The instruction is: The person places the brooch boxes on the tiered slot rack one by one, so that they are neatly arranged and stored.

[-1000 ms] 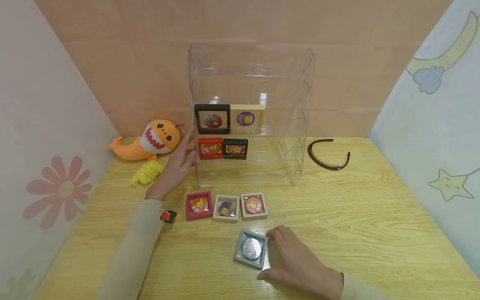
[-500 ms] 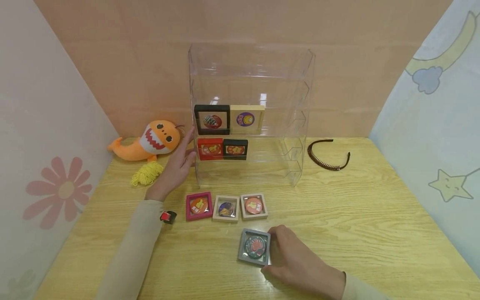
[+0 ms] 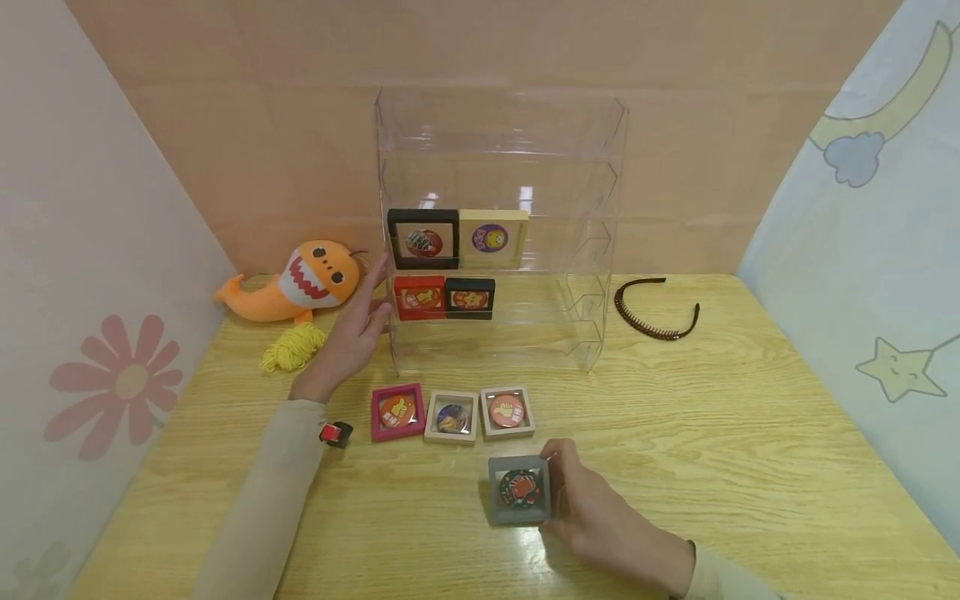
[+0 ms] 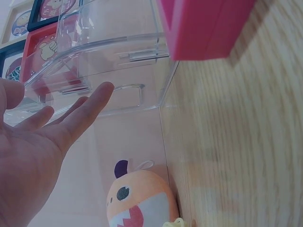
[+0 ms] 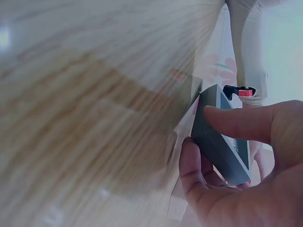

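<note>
My right hand point(image 3: 603, 521) grips a small grey frame point(image 3: 519, 490) by its right side, thumb on one edge and fingers on the other; a round badge with a red picture shows in it. In the right wrist view the frame point(image 5: 221, 137) is tilted up from the table. My left hand point(image 3: 348, 337) rests with extended fingers against the left side of a clear acrylic rack point(image 3: 525, 342). On the rack stand a black frame point(image 3: 423, 239) and a cream frame point(image 3: 493, 239), with a red frame point(image 3: 420, 298) and a smaller black frame point(image 3: 470, 299) one tier lower.
In front of the rack lie a magenta frame point(image 3: 397, 412), a beige frame point(image 3: 451, 417) and a pale pink frame point(image 3: 508, 412). An orange plush shark point(image 3: 318, 275) and yellow yarn point(image 3: 294, 347) sit left of the rack. To its right is a dark toothed headband point(image 3: 656, 325).
The grey frame has been turned and tilted up, its glare giving way to the red picture, and has shifted slightly right. My right fingers have closed in on it. The left hand stays put.
</note>
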Tool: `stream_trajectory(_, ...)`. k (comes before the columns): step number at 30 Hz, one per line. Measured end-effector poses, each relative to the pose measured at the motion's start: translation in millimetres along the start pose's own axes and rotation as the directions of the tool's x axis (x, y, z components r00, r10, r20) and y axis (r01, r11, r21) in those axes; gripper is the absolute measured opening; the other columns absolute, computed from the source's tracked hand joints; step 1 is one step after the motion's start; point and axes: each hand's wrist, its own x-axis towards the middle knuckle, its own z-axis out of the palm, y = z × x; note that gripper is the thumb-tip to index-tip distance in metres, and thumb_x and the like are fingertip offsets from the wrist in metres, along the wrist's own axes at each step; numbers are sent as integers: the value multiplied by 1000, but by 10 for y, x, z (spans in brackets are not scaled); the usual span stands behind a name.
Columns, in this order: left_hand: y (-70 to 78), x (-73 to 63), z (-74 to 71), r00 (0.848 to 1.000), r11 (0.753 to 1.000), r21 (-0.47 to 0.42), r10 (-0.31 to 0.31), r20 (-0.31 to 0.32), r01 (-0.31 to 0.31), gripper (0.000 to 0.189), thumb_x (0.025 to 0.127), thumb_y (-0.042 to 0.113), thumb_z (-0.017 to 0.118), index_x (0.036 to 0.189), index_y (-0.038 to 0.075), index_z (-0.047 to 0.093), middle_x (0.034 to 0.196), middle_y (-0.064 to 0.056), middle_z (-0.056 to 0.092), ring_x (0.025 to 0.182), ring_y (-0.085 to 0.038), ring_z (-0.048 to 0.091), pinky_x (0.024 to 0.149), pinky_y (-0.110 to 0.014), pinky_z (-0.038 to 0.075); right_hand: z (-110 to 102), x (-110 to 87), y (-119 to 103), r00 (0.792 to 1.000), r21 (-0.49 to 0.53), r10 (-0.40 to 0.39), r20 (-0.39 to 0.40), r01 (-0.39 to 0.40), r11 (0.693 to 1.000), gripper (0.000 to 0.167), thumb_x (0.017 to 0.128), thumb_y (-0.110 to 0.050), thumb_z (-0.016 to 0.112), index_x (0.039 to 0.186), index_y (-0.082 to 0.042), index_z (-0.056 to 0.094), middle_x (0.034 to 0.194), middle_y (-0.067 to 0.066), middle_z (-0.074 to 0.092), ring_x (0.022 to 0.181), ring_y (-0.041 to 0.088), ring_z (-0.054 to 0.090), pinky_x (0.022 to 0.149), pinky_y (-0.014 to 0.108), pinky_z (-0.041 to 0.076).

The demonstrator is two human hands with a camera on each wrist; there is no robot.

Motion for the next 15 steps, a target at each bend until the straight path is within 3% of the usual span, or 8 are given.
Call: stream_trajectory(15, -10, -16, -7, 999, 999, 21, 45, -5, -45, 69, 110, 12, 39, 162, 42, 6, 168, 3, 15, 143, -40, 37, 100, -57, 49, -46, -22, 10, 1000, 5, 17, -6, -17, 1000, 68, 74, 14, 79, 123, -7, 35, 117, 8, 65, 92, 12, 66, 79, 29, 58)
